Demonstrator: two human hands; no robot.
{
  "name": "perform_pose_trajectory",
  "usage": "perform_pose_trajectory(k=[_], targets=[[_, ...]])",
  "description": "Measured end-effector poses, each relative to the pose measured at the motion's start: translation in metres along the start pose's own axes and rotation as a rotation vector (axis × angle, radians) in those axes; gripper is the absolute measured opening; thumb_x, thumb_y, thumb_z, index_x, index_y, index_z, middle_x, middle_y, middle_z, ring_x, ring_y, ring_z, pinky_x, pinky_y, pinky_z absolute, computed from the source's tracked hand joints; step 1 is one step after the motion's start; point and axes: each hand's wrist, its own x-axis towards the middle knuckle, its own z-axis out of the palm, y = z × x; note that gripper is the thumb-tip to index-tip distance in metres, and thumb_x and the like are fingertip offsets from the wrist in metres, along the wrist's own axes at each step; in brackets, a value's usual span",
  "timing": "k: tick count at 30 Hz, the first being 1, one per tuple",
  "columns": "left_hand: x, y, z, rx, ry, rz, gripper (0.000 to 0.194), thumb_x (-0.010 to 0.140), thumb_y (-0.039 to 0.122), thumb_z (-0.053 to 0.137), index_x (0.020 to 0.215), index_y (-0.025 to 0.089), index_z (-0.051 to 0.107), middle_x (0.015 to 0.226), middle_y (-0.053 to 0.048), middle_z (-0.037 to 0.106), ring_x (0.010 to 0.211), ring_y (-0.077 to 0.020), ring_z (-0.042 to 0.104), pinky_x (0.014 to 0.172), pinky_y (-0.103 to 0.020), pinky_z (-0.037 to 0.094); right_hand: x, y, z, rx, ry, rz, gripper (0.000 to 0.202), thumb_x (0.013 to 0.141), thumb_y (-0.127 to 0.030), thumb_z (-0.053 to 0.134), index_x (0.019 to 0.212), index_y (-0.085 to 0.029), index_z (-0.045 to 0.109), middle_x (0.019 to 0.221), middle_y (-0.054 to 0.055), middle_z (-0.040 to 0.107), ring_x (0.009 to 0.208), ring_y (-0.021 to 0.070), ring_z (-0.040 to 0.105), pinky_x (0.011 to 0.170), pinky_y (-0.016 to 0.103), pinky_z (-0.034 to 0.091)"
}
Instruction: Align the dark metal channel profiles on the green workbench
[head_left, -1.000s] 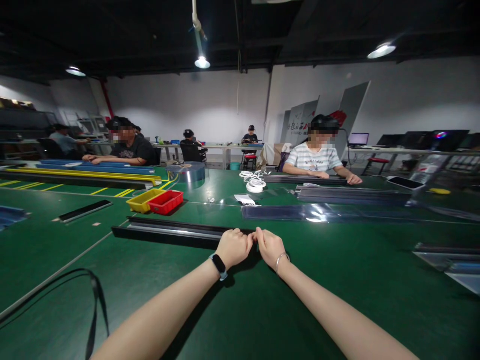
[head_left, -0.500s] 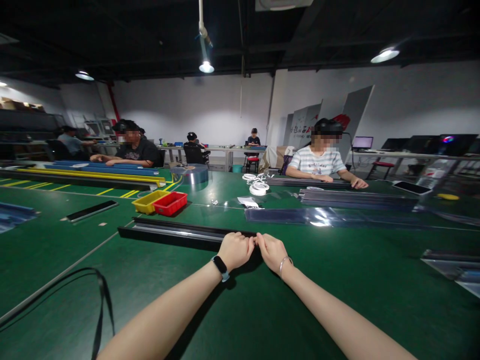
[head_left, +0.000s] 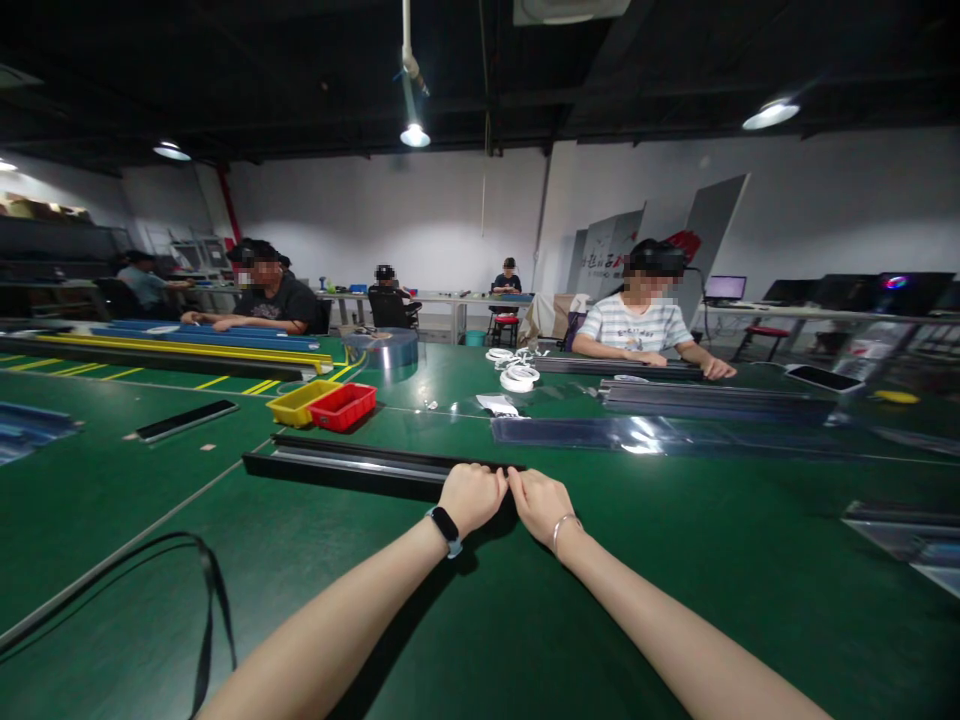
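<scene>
A long black channel-shaped profile (head_left: 352, 470) lies on the green table (head_left: 525, 620), running from left of centre to my hands. My left hand (head_left: 474, 498) is closed round its right end, fingers curled over it. Right beside it, my right hand (head_left: 540, 503) is closed at the same end, its thumb and fingertips pressed together and nearly touching my left hand. The fingertips hide the tip of the profile, and whatever small part may be between them cannot be made out.
Yellow (head_left: 300, 403) and red (head_left: 343, 408) trays stand behind the profile. A clear plastic strip (head_left: 585, 432) and coiled white cable (head_left: 519, 376) lie beyond my hands. Across the table sits a person in a striped shirt (head_left: 636, 325). A black strap (head_left: 210, 600) lies front left.
The black profile has shifted slightly to the right in view. My right hand has moved a little left, its wrist closer to my left hand.
</scene>
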Motion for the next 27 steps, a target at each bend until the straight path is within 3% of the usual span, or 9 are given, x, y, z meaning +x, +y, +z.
perform_pose_trajectory(k=[7,15,19,27], targets=[[0.004,0.011,0.004,-0.014,0.027,0.002,0.042,0.087,0.023,0.025,0.063,0.012,0.058,0.059,-0.009,0.059,0.057,-0.0164,0.055,0.055,-0.028,0.037,0.002,0.002,0.003,-0.094,-0.009,0.14,0.053,0.088,-0.036,0.017,0.064,-0.016,0.059,0.066,0.008,0.061,0.06,0.0135,0.057,0.053,0.024,0.035],[-0.007,-0.018,-0.005,0.058,0.058,-0.071,0.046,0.087,0.029,0.027,0.058,0.011,0.059,0.059,-0.01,0.06,0.057,-0.0165,0.055,0.057,-0.029,0.037,0.001,0.03,0.001,-0.131,-0.035,0.099,0.051,0.088,-0.036,0.021,0.062,-0.016,0.061,0.063,0.008,0.062,0.06,0.0142,0.058,0.053,0.023,0.037],[-0.007,-0.021,-0.002,0.062,0.075,-0.081,0.044,0.086,0.028,0.03,0.057,0.011,0.059,0.057,-0.009,0.059,0.056,-0.0158,0.055,0.057,-0.027,0.036,-0.001,0.04,-0.002,-0.163,-0.045,0.131,0.052,0.087,-0.036,0.022,0.06,-0.016,0.061,0.063,0.008,0.062,0.06,0.015,0.058,0.054,0.024,0.038],[0.001,-0.009,0.008,0.057,0.085,-0.042,0.04,0.085,0.022,0.032,0.057,0.012,0.058,0.056,-0.009,0.059,0.055,-0.0164,0.055,0.054,-0.028,0.035,0.004,0.005,0.0,-0.222,0.006,0.147,0.052,0.087,-0.037,0.022,0.064,-0.014,0.062,0.065,0.01,0.063,0.06,0.0152,0.058,0.055,0.024,0.038]])
